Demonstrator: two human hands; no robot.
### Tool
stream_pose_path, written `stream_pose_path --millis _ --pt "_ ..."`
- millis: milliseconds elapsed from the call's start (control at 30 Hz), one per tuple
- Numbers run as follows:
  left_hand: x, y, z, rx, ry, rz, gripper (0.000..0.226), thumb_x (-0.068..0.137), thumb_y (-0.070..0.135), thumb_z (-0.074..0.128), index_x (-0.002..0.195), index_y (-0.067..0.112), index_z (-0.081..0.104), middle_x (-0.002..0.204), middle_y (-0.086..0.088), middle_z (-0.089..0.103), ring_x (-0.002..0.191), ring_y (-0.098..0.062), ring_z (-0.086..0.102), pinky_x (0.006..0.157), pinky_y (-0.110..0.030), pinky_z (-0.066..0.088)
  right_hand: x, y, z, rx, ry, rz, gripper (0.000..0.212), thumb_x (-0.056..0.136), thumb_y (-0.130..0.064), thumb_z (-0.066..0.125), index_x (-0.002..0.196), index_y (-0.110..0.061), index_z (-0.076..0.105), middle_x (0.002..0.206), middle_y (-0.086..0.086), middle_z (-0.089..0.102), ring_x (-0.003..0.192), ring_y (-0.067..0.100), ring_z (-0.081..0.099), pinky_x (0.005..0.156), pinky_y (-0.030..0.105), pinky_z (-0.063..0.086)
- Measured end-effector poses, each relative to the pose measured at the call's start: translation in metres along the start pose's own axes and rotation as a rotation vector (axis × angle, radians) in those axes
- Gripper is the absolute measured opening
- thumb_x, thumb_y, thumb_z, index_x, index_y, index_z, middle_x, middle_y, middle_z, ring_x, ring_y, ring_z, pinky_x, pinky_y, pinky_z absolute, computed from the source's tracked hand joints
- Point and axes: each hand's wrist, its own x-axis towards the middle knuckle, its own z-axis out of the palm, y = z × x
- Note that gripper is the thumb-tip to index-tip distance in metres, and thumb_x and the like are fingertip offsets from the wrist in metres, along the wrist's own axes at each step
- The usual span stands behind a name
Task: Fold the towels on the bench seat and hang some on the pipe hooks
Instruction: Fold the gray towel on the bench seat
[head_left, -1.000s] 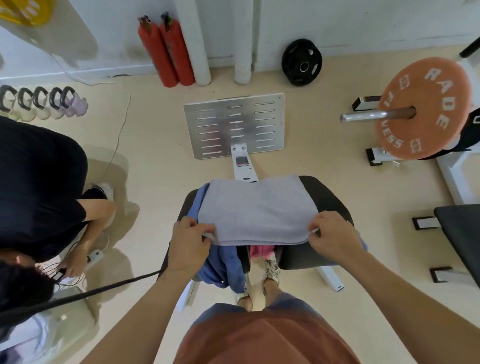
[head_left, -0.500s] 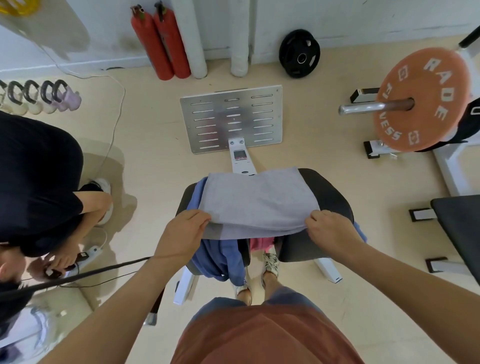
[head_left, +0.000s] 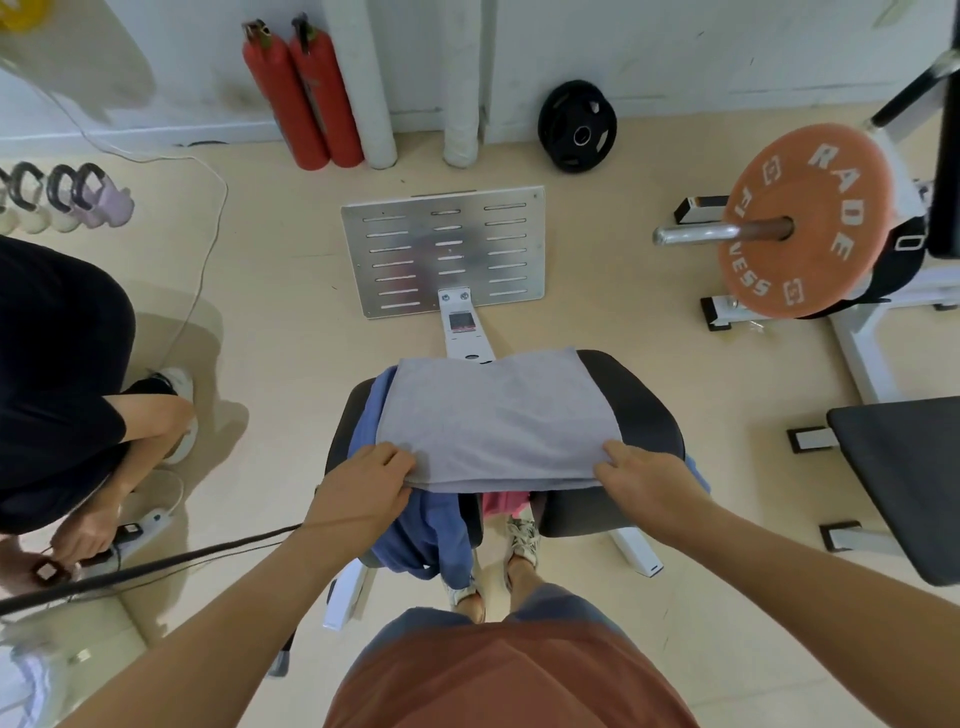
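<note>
As left hand (head_left: 363, 493), right hand (head_left: 644, 483) grip, towel (head_left: 493, 415) between.

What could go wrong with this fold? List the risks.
1. The blue towel hangs off the near-left edge of the bench seat under the grey towel; lifting the grey one could drag it to the floor.
2. The left hand and right hand grip only the near corners, so the unheld far edge may fold skewed.
</note>
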Motion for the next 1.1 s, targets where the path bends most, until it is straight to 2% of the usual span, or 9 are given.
stream_pose_path --millis 100,233,433,600,733,867,933,1033,1100 --pt "0.005 -0.004 -0.003 0.093 0.022 0.053 0.008 0.075 0.019 0.054 0.068 0.018 0.059 0.063 0.003 0.057 0.056 -0.021 0.057 0.043 -0.028 0.045 0.001 -0.003 -0.001 -0.011 -0.041 0.019 0.022 0.095 -0.01 0.048 0.117 -0.01 0.052 0.124 0.012 0.047 0.098 0.021 0.058 0.066 0.027 0.036" --pt "0.007 -0.001 -0.011 0.206 0.055 0.082 0.021 0.069 0.028 0.037 0.058 0.021 0.054 0.055 0.007 0.052 0.055 -0.018 0.052 0.05 -0.025 0.037 0.006 -0.006 -0.01 0.02 0.039 0.05 0.019 0.079 -0.012 0.071 0.095 -0.012 0.062 0.101 0.013 0.056 0.075 0.02 0.061 0.053 0.028 0.035" --pt "0.002 -0.002 -0.009 0.268 0.035 0.123 0.009 0.068 0.028 0.052 0.061 0.023 0.054 0.056 0.008 0.053 0.056 -0.018 0.053 0.052 -0.026 0.039 0.013 -0.013 0.007 0.005 0.052 0.084 0.012 0.094 -0.017 0.051 0.102 -0.015 0.059 0.107 0.011 0.05 0.082 0.02 0.055 0.061 0.029 0.039" --pt "0.006 0.01 -0.012 0.348 -0.003 0.094 0.03 0.043 0.01 0.077 0.059 0.016 0.053 0.05 0.0 0.047 0.047 -0.023 0.047 0.049 -0.03 0.035 0.029 -0.017 0.019 -0.013 0.093 0.135 0.029 0.047 -0.023 0.088 0.048 -0.018 0.059 0.061 0.008 0.052 0.04 0.015 0.039 0.04 0.026 0.024" --pt "0.009 0.019 -0.016 0.372 0.038 0.091 0.029 0.048 0.01 0.078 0.059 0.016 0.052 0.046 0.0 0.047 0.047 -0.023 0.047 0.054 -0.033 0.042 0.033 -0.021 0.014 -0.032 0.055 0.144 0.03 0.046 -0.013 0.088 0.046 -0.014 0.058 0.058 0.011 0.052 0.039 0.02 0.048 0.038 0.026 0.027" --pt "0.018 0.022 -0.021 0.353 0.057 0.041 0.037 0.044 0.008 0.074 0.05 0.024 0.04 0.041 0.007 0.034 0.045 -0.018 0.038 0.078 -0.041 0.038 0.038 -0.011 0.021 0.018 0.097 0.11 0.039 0.027 -0.011 0.089 0.035 -0.017 0.051 0.049 0.007 0.046 0.032 0.019 0.042 0.04 0.025 0.021" --pt "0.029 0.023 -0.031 0.338 0.068 -0.012 0.04 0.045 0.009 0.072 0.047 0.025 0.035 0.044 0.008 0.029 0.046 -0.018 0.035 0.077 -0.037 0.03 0.038 -0.003 -0.007 -0.068 0.108 0.099 0.03 0.036 -0.015 0.086 0.043 -0.018 0.057 0.054 0.006 0.051 0.042 0.023 0.05 0.045 0.027 0.029" --pt "0.05 0.02 -0.055 0.201 0.149 -0.152 0.013 0.065 0.012 0.063 0.056 0.018 0.056 0.057 0.002 0.049 0.055 -0.024 0.052 0.074 -0.035 0.036 0.041 0.022 -0.055 0.035 0.126 0.176 0.012 0.083 -0.022 0.058 0.09 -0.015 0.065 0.096 0.006 0.063 0.087 0.027 0.062 0.064 0.03 0.034" --pt "0.059 0.016 -0.074 0.088 0.313 -0.143 0.01 0.072 0.013 0.053 0.065 0.014 0.059 0.062 -0.001 0.052 0.057 -0.026 0.051 0.067 -0.034 0.039 0.036 0.039 -0.081 0.157 0.136 0.245 0.008 0.089 -0.025 0.049 0.089 -0.021 0.057 0.1 0.004 0.064 0.093 0.026 0.061 0.065 0.029 0.033"
